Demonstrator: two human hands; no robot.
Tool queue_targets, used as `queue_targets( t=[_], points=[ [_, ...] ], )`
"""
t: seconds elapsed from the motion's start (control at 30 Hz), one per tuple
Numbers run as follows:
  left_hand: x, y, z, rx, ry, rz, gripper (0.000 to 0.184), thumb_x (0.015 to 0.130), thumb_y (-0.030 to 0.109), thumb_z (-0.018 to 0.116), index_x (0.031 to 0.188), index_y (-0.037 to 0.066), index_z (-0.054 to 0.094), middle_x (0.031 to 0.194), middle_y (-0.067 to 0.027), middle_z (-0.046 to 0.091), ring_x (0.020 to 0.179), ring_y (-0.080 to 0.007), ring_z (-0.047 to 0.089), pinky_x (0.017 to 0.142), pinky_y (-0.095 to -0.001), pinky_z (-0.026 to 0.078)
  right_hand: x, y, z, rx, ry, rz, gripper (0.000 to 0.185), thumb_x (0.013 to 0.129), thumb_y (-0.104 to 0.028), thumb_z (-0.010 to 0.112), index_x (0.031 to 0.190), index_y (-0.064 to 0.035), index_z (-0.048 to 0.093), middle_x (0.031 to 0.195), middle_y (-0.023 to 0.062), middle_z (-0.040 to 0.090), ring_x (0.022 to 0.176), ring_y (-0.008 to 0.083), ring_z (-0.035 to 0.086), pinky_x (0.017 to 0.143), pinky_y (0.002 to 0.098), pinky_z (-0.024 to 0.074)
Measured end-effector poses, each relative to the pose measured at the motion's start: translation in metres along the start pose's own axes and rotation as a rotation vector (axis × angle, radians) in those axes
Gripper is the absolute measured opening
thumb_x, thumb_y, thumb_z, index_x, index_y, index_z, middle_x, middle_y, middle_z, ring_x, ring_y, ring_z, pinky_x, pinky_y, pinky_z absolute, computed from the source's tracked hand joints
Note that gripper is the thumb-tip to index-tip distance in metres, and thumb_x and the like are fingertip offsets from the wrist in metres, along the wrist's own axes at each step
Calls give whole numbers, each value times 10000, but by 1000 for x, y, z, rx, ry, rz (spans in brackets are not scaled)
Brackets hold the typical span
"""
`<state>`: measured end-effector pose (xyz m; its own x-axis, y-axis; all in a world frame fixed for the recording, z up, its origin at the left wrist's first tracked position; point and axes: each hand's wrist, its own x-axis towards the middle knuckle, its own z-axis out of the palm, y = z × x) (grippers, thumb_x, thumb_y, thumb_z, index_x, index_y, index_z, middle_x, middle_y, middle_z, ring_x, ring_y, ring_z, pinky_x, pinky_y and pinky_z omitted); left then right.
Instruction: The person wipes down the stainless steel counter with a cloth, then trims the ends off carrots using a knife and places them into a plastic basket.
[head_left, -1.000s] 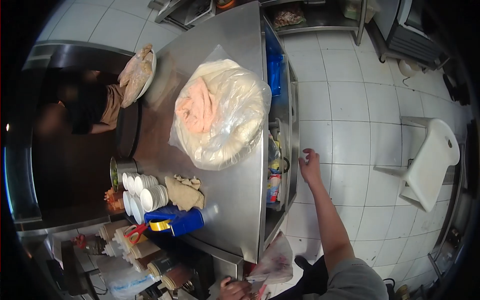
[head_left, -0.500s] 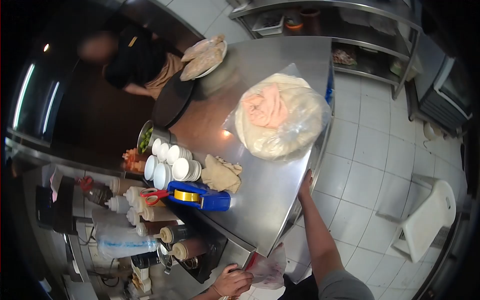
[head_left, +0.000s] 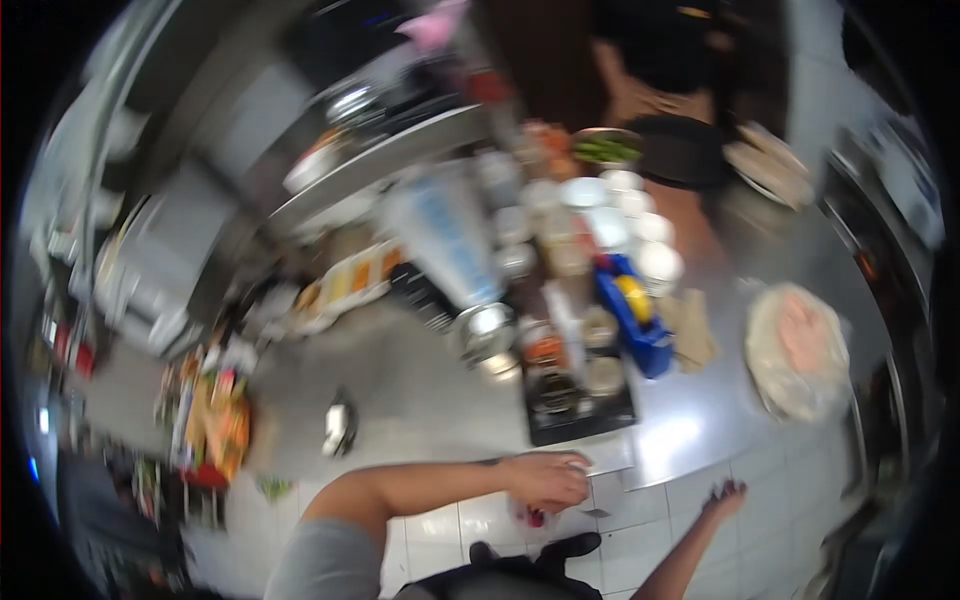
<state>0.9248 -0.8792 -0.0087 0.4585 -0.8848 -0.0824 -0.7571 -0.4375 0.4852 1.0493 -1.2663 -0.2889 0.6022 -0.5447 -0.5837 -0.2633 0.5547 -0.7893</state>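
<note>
My left hand [head_left: 548,482] is at the near edge of the counter with its fingers curled in. Just under it shows a clear plastic bag with something red in it [head_left: 533,514]; blur hides whether the fingers grip it. My right hand [head_left: 724,497] hangs over the floor off the counter's near edge, its fingers smeared by motion. Closest on the counter to the left hand is a black tray [head_left: 580,432] with bottles and jars. A blue tape dispenser [head_left: 648,345] lies beyond, beside a folded tan cloth [head_left: 692,335].
A bagged mass of pale dough [head_left: 775,370] sits on the right of the steel counter [head_left: 665,445]. White bowls [head_left: 658,265] stand stacked behind the dispenser. Across the counter is a person in dark clothes [head_left: 665,50]. Colourful packets [head_left: 225,420] are at left.
The view has swung left, bringing the steel worktop and packets into sight. My right hand has come off the counter's side edge. My left hand stays near the counter corner and the bag.
</note>
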Motion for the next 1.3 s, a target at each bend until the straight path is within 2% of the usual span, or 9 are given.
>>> queue_targets(
  t=[0.17, 0.3, 0.47, 0.67, 0.97, 1.07, 1.13, 1.23, 1.3],
  points=[
    [-8, 30, 30, -132, 510, -171, 142, 858, 211, 588, 919, 86, 562, 886, -69, 557, 916, -235, 577, 988, -467, 354, -59, -131, 18, -51, -136, -443, 413, 904, -349, 484, 1206, -67, 475, 1152, 111, 563, 1059, 242, 536, 852, 412, 436],
    [-64, 133, -11, -978, 727, -956, 264, 919, 243, 575, 1112, 63, 566, 930, -90, 602, 905, -212, 608, 775, -341, 503, -178, -187, 51, -163, -460, -622, 305, 910, -254, 532, 1155, -77, 495, 1091, 70, 573, 1009, 205, 552, 862, 373, 428],
    [-190, 166, 62, -1161, 1625, -509, 391, 946, 47, 470, 1317, 46, 346, 1147, -110, 573, 1063, -150, 538, 897, -277, 442, -436, -123, 83, -325, -1278, -331, 133, 893, -142, 571, 1002, -67, 569, 1008, 50, 556, 983, 167, 573, 765, 306, 495],
    [-278, 247, 62, -957, 1746, -508, 782, 870, -110, 411, 1477, 130, -19, 1278, -156, 498, 1162, -188, 488, 983, -306, 376, -617, -8, 61, -559, -1966, 286, 393, 879, -93, 595, 1263, -50, 529, 1148, 33, 523, 1002, 112, 545, 843, 256, 473],
    [-353, 259, 131, -610, 1539, -548, 641, 787, -97, 441, 1405, 52, 353, 1430, -95, 383, 1309, -196, 358, 1065, -334, 306, -659, 59, 57, -1054, -1963, -47, 440, 854, -96, 618, 1287, -122, 548, 772, -64, 441, 713, 60, 403, 690, 214, 384],
    [-358, 266, 114, -809, 1423, -723, 650, 806, -83, 428, 1431, 46, 302, 1433, -114, 357, 1329, -186, 312, 1076, -295, 258, -654, 60, 83, -1113, -2039, 67, 435, 857, -88, 626, 1282, -77, 532, 1037, 31, 629, 856, 88, 579, 781, 255, 480],
    [-357, 238, 131, -754, 1582, -605, 665, 808, -108, 398, 1442, 52, 278, 1424, -125, 358, 1291, -172, 361, 1059, -271, 278, -632, 80, 119, -1324, -2316, 198, 723, 882, -528, 522, 1467, -220, 228, 1533, 127, 150, 1391, 344, 175, 1029, 621, 215],
    [-374, 240, 119, -866, 1756, -517, 656, 810, -117, 368, 1438, 55, 288, 1414, -124, 368, 1279, -173, 380, 1059, -278, 292, -682, 44, 165, -1270, -2352, -430, 402, 865, -90, 617, 1259, -59, 542, 1055, 52, 633, 887, 114, 588, 799, 263, 477],
    [-392, 245, 120, -793, 1831, -569, 656, 808, -122, 357, 1436, 55, 293, 1397, -121, 390, 1261, -173, 404, 1050, -279, 311, -713, 30, 199, -1306, -2424, -694, 401, 870, -106, 616, 1258, -49, 531, 1085, 64, 625, 923, 126, 592, 808, 271, 479]
  ],
)
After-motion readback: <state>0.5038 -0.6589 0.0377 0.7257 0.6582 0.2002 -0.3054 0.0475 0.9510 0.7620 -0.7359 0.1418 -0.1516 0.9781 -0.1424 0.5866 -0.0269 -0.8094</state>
